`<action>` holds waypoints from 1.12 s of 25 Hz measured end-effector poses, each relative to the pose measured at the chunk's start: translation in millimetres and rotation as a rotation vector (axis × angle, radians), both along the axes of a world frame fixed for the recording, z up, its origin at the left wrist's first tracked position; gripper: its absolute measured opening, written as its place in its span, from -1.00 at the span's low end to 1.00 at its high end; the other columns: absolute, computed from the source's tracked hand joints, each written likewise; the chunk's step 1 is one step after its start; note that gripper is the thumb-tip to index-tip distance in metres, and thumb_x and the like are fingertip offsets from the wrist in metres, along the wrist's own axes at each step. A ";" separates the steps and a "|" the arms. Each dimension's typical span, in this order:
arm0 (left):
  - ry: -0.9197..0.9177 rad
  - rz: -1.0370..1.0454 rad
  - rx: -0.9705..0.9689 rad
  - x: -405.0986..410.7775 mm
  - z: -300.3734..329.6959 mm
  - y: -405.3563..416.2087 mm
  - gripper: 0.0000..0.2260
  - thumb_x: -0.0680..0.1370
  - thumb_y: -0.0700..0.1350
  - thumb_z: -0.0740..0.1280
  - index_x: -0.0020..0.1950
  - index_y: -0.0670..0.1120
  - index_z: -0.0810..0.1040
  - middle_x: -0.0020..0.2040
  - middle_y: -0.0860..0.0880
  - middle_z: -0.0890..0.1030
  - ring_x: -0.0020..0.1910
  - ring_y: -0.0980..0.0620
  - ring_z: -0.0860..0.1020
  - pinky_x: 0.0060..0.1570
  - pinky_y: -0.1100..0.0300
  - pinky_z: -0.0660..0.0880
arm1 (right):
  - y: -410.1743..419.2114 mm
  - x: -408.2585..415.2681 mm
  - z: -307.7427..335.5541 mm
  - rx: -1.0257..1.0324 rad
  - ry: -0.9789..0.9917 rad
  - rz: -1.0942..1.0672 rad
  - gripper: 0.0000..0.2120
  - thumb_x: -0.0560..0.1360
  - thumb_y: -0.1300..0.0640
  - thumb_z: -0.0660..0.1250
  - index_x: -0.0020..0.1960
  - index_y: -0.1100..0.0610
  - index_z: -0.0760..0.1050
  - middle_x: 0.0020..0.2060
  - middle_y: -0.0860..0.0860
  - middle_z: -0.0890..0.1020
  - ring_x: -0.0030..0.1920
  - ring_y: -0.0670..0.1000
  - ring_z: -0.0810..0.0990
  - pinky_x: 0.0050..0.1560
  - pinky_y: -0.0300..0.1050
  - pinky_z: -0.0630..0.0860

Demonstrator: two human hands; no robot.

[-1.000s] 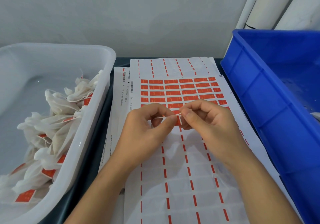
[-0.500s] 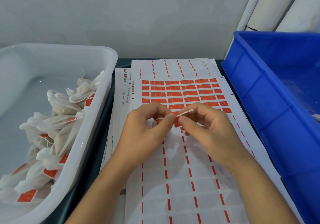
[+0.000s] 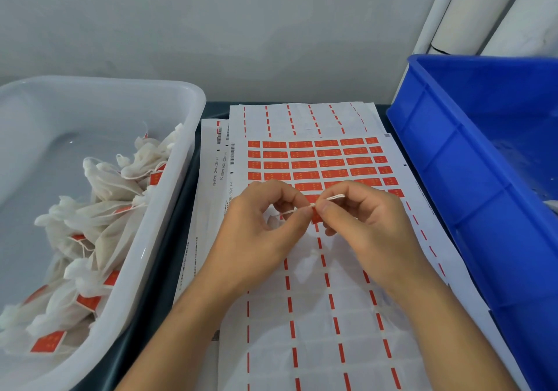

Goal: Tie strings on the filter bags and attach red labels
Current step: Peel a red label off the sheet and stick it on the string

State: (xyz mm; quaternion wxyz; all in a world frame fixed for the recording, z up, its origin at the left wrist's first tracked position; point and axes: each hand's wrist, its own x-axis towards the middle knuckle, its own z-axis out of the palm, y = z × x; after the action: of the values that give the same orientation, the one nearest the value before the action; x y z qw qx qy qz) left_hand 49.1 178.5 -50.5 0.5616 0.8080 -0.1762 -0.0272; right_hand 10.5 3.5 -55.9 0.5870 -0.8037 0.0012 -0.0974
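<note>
White tub (image 3: 193, 149): 9 o'clock; holds tied filter bags (image 3: 99, 209) with red tags.
Surface: dark table (image 3: 178, 209), grey wall behind.
Left hand (image 3: 256, 233): centre; pinches white string (image 3: 329, 200).
Right hand (image 3: 365, 224): pinches string and red label (image 3: 315, 217).
Label sheet (image 3: 320, 161): 12 o'clock; print too small to read.
Blue crate (image 3: 453, 179): 3 o'clock, cut off.

The small red paper label (image 3: 315, 217) is mostly hidden between the fingertips. The blue plastic crate (image 3: 471, 185) is cut by the right edge. The label print is unreadable.
</note>
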 end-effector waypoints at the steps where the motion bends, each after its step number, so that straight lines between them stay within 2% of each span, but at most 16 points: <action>1: -0.001 0.002 0.000 0.2 -0.3 0.8 -0.90 0.58 0.00 0.44 -0.14 0.14 0.64 -0.11 0.19 0.66 0.04 0.12 0.60 0.07 0.23 0.46 | 0.4 0.0 -0.1 0.006 0.005 -0.001 -0.91 0.60 0.07 0.41 -0.04 -0.10 0.65 -0.16 -0.19 0.71 -0.04 -0.10 0.69 -0.03 -0.16 0.65; 3: 0.002 0.000 -0.003 1.1 -1.0 2.5 -0.87 0.59 -0.08 0.45 -0.14 0.12 0.64 -0.12 0.18 0.66 0.04 0.12 0.60 0.07 0.21 0.46 | 1.8 0.2 -0.3 0.014 0.012 0.003 -0.92 0.60 0.07 0.41 -0.03 -0.10 0.64 -0.14 -0.18 0.71 -0.02 -0.09 0.69 -0.01 -0.09 0.67; 6: -0.003 -0.014 0.015 1.4 -0.1 2.6 -0.87 0.58 -0.10 0.45 -0.15 0.10 0.64 -0.13 0.17 0.66 0.03 0.10 0.59 0.07 0.19 0.48 | 1.9 0.6 -0.2 -0.012 0.009 0.013 -0.91 0.59 0.11 0.42 -0.04 -0.08 0.63 -0.15 -0.18 0.70 -0.01 -0.08 0.68 -0.03 -0.09 0.68; 11: -0.028 -0.009 0.009 -1.7 1.6 -0.6 -0.94 0.49 0.04 0.40 -0.15 0.11 0.64 -0.13 0.18 0.65 0.02 0.10 0.59 0.05 0.22 0.49 | 1.9 -0.3 -0.5 -0.043 0.011 0.018 -0.88 0.60 0.12 0.39 -0.08 -0.07 0.62 -0.20 -0.16 0.69 -0.06 -0.08 0.68 -0.11 -0.25 0.65; 15: -0.026 0.005 0.016 -0.4 -0.3 0.1 -0.94 0.47 0.05 0.38 -0.16 0.11 0.62 -0.11 0.20 0.65 0.06 0.15 0.58 0.06 0.27 0.44 | 2.6 -0.2 -1.2 -0.018 0.014 0.019 -0.88 0.60 0.14 0.40 -0.06 -0.07 0.60 -0.18 -0.17 0.68 -0.04 -0.09 0.67 -0.11 -0.22 0.67; 17: -0.052 -0.001 0.020 -0.1 -1.0 0.5 -0.96 0.47 0.03 0.39 -0.16 0.12 0.61 -0.11 0.20 0.64 0.06 0.14 0.57 0.06 0.23 0.47 | 2.7 -0.3 -1.0 -0.028 0.000 0.040 -0.88 0.58 0.16 0.42 -0.06 -0.06 0.60 -0.17 -0.16 0.68 -0.01 -0.07 0.67 -0.07 -0.19 0.68; 20: -0.111 -0.021 0.036 0.5 -0.5 1.2 -0.95 0.44 0.07 0.35 -0.18 0.14 0.57 -0.12 0.19 0.62 0.04 0.08 0.56 0.03 0.15 0.52 | 3.7 -0.6 -1.0 -0.050 -0.022 0.062 -0.95 0.53 0.08 0.40 -0.08 -0.07 0.60 -0.16 -0.16 0.67 0.00 -0.07 0.66 -0.02 -0.25 0.65; 23: -0.146 -0.043 0.045 1.2 -0.7 1.8 -0.93 0.43 0.08 0.30 -0.18 0.14 0.56 -0.12 0.18 0.61 0.04 0.06 0.55 0.00 0.16 0.51 | 5.7 -1.2 -1.1 -0.077 -0.032 0.072 -0.96 0.52 0.03 0.36 -0.09 -0.09 0.58 -0.17 -0.18 0.66 -0.01 -0.09 0.66 -0.05 -0.30 0.63; 28: -0.054 -0.018 0.015 0.0 -5.0 -0.7 -0.95 0.48 0.05 0.33 -0.15 0.13 0.57 -0.08 0.18 0.62 0.07 0.10 0.56 0.08 0.10 0.54 | 5.6 -1.6 -0.4 -0.044 -0.029 0.050 -0.96 0.50 -0.01 0.35 -0.07 -0.09 0.57 -0.15 -0.17 0.67 -0.02 -0.07 0.68 -0.05 -0.20 0.67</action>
State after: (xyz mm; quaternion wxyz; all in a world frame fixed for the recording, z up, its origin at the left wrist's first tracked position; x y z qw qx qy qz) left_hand 49.1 177.8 -55.5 0.5505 0.8109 -0.1984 -0.0115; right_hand 8.9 9.0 -56.3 0.5712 -0.8148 -0.0295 -0.0947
